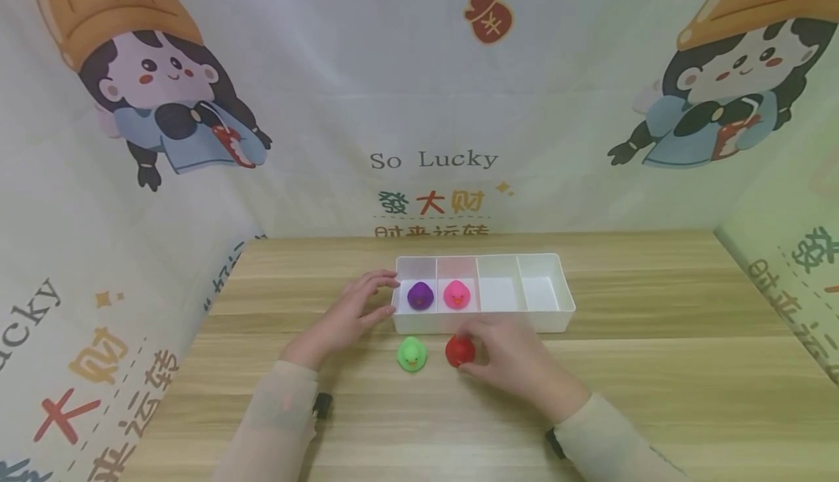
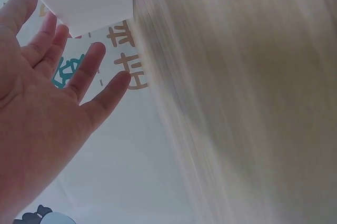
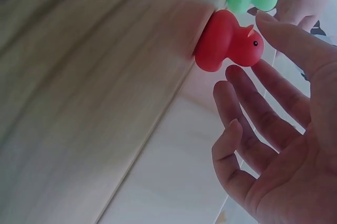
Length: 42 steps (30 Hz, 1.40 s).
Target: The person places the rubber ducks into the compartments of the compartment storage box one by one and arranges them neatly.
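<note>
- Nearest the right wrist camera, the right hand (image 1: 514,358) has its fingers parted and gently bent, thumb on one side and forefinger on the other of the red duck (image 1: 459,351); whether they touch it, I cannot tell.
- That red duck sits upright on the table (image 1: 655,307), just in front of the white box (image 1: 426,323).
- Fingers of the left hand (image 1: 350,311) are spread wide and hold nothing; they lie at the left end of the box, though contact there is hard to make out.
- Beside the red duck, a little to its left and apart from it, the green duck (image 1: 411,354) stands on the wood.
- Four compartments run along the box: the purple duck (image 1: 420,296) is in the leftmost, the pink duck (image 1: 457,295) in the one next to it.
- Pale sleeves (image 1: 272,413) cover both forearms.
- Behind the table hangs a light cloth (image 1: 314,103), printed with cartoon figures (image 1: 157,96) and lettering (image 1: 435,159).
</note>
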Each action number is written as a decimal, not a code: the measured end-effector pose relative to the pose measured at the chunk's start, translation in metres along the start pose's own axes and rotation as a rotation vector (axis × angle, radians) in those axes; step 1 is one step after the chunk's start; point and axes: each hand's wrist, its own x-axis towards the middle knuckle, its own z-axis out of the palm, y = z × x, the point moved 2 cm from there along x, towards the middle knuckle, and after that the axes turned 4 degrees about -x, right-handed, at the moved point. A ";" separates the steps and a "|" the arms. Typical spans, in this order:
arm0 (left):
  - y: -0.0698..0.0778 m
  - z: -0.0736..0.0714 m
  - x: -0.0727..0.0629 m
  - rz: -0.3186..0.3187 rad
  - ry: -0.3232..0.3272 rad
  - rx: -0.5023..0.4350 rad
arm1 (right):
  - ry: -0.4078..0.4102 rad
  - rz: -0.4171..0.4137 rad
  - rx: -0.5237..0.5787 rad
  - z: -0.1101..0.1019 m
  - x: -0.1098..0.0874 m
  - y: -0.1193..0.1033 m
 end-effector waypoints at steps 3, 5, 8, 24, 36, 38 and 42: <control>-0.001 0.000 0.000 -0.008 0.000 -0.006 | 0.009 -0.015 0.001 0.001 0.000 -0.001; -0.001 0.001 0.001 -0.009 -0.001 -0.002 | 0.014 -0.022 0.004 0.001 0.001 -0.001; -0.002 0.001 0.001 -0.005 0.001 -0.005 | 0.021 -0.028 -0.001 0.002 0.002 -0.002; -0.001 0.001 0.000 0.005 0.003 -0.008 | -0.003 0.023 -0.031 0.004 0.003 -0.004; -0.002 0.000 -0.001 0.010 0.021 -0.012 | -0.028 0.086 0.072 -0.005 0.003 -0.002; -0.002 0.000 -0.001 0.013 0.022 -0.012 | -0.029 0.094 0.078 -0.008 0.002 -0.001; -0.001 0.001 0.000 0.026 0.022 0.004 | -0.030 0.122 0.093 -0.013 0.001 0.000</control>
